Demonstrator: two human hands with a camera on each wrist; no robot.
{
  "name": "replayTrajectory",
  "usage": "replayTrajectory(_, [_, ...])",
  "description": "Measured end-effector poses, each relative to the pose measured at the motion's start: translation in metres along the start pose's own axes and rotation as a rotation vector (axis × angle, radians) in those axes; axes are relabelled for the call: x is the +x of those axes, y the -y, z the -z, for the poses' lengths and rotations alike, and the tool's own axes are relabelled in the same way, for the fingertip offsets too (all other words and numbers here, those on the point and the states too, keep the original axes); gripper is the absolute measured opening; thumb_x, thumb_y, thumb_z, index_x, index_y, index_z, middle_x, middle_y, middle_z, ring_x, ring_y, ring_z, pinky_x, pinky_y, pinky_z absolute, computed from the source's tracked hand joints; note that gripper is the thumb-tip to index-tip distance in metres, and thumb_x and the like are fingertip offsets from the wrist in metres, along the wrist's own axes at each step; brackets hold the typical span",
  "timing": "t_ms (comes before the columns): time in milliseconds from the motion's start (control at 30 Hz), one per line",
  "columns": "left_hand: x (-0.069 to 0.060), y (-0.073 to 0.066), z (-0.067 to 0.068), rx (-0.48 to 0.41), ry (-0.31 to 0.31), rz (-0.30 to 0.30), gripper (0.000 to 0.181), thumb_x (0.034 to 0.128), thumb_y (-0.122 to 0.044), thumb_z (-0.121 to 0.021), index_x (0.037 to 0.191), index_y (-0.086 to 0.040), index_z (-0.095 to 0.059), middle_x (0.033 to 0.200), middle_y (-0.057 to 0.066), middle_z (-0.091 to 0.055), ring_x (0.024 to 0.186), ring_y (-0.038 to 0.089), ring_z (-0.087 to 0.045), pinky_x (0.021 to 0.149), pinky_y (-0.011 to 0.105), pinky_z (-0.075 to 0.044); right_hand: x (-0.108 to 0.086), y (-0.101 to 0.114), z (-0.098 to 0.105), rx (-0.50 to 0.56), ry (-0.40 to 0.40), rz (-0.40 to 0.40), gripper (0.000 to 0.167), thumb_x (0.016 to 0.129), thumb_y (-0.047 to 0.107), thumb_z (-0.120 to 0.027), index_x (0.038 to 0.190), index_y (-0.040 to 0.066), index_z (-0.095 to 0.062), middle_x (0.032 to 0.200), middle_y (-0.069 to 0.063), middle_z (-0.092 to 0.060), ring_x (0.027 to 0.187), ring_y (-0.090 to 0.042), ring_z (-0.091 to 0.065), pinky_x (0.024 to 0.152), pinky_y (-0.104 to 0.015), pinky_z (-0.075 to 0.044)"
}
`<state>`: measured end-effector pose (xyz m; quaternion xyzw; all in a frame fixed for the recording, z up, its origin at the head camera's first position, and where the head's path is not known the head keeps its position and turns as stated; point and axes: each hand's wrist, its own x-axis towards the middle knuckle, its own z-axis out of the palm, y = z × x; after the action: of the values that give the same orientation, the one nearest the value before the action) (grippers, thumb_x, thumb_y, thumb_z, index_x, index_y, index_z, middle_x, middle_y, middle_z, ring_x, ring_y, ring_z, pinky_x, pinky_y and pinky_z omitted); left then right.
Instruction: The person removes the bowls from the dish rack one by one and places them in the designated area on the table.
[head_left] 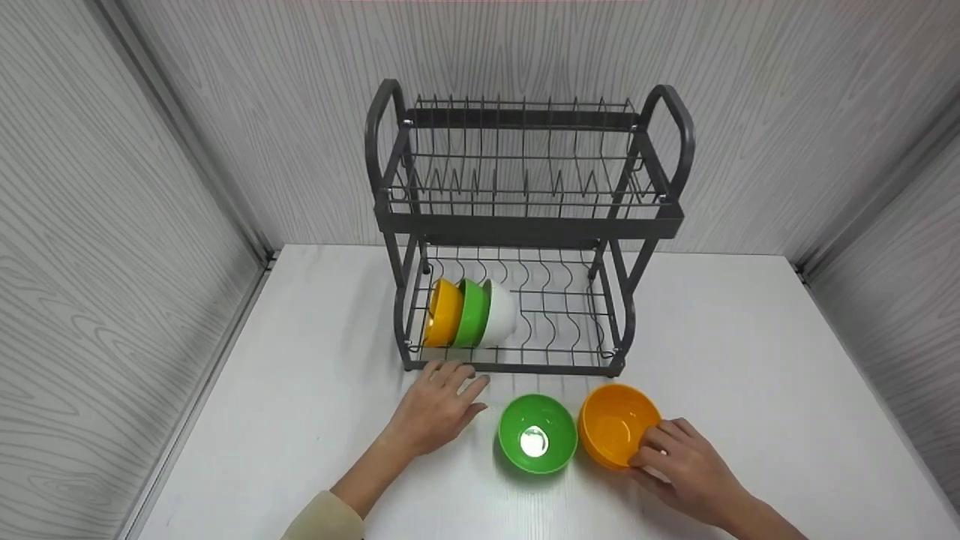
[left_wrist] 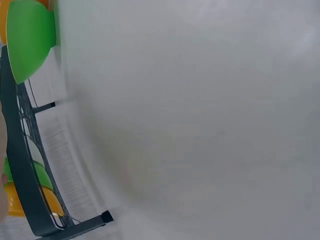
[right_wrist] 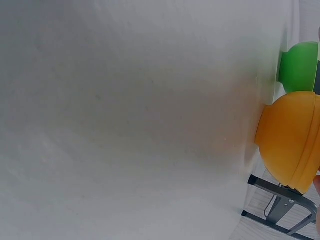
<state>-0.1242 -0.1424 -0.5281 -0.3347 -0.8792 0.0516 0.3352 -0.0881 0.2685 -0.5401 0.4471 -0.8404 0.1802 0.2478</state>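
My right hand [head_left: 686,476] pinches the near right rim of an orange bowl [head_left: 611,424], fingers inside and thumb outside. A doubled rim on the orange bowl [right_wrist: 287,137] in the right wrist view suggests nested bowls. A green bowl [head_left: 532,420] stands upright just left of it, nearly touching. Holding nothing, my left hand [head_left: 435,409] hovers by the rack's front rail with loosely bent fingers. Behind that hand, an orange bowl [head_left: 444,315], a green bowl [head_left: 471,315] and a white bowl [head_left: 500,315] stand on edge, side by side, on the lower tier's left.
A dark two-tier dish rack [head_left: 529,225] stands at the back middle, with tall side handles and wire slots on both tiers. Wood-grain panels [head_left: 112,262] enclose the white table [head_left: 315,315] at the left, back and right.
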Motion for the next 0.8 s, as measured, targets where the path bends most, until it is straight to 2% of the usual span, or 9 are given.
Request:
replayTrajectory(133, [-0.013,0.01,0.002,0.014,0.023,0.047,0.044,0.089,-0.045,-0.082,0.124,-0.021,-0.068,0.113,0.0,-0.066,0.108,0.022,-0.065,0.094,0.037,-0.056,-0.001,0.0,0.0,0.001,0.002,-0.01,0.03,0.07,0.027,-0.094,0.09,0.028,-0.072,0.092,0.011,-0.067,0.087,-0.012,-0.058,0.085,-0.025,-0.043])
replayTrajectory(267, [-0.021,0.018,0.005,0.021,0.035,0.081,0.044,0.0893,-0.043,-0.082,0.123,-0.02,-0.067,0.113,0.001,-0.065,0.109,0.023,-0.065,0.094,0.038,-0.056,-0.001,0.0,-0.001,-0.001,0.003,-0.007,0.027,0.073,0.029,-0.094,0.09,0.028,-0.073,0.091,0.011,-0.067,0.086,-0.012,-0.058,0.083,-0.025,-0.044])
replayTrajectory(367, [-0.024,0.024,0.006,0.029,0.029,0.102,0.045,0.0871,-0.041,-0.085,0.123,-0.02,-0.068,0.113,0.002,-0.066,0.109,0.023,-0.065,0.094,0.039,-0.057,-0.001,0.001,-0.001,-0.007,0.008,-0.001,0.025,0.075,0.03,-0.093,0.09,0.028,-0.072,0.091,0.011,-0.067,0.086,-0.012,-0.058,0.083,-0.025,-0.044])
replayTrajectory(633, [-0.03,0.041,0.005,0.063,0.017,0.128,0.045,0.0856,-0.037,-0.086,0.121,-0.016,-0.069,0.113,0.005,-0.067,0.107,0.024,-0.064,0.095,0.04,-0.058,0.0,0.0,-0.001,-0.008,-0.004,0.013,0.031,0.069,0.026,-0.094,0.089,0.027,-0.071,0.091,0.011,-0.066,0.087,-0.013,-0.058,0.083,-0.027,-0.044])
replayTrajectory(800, [-0.036,0.05,0.002,0.051,0.03,0.154,0.045,0.0865,-0.036,-0.085,0.121,-0.015,-0.066,0.114,0.007,-0.066,0.109,0.026,-0.064,0.096,0.041,-0.057,-0.001,0.001,0.0,-0.002,-0.007,0.007,0.022,0.079,0.031,-0.091,0.09,0.027,-0.072,0.091,0.01,-0.066,0.087,-0.013,-0.058,0.084,-0.027,-0.044])
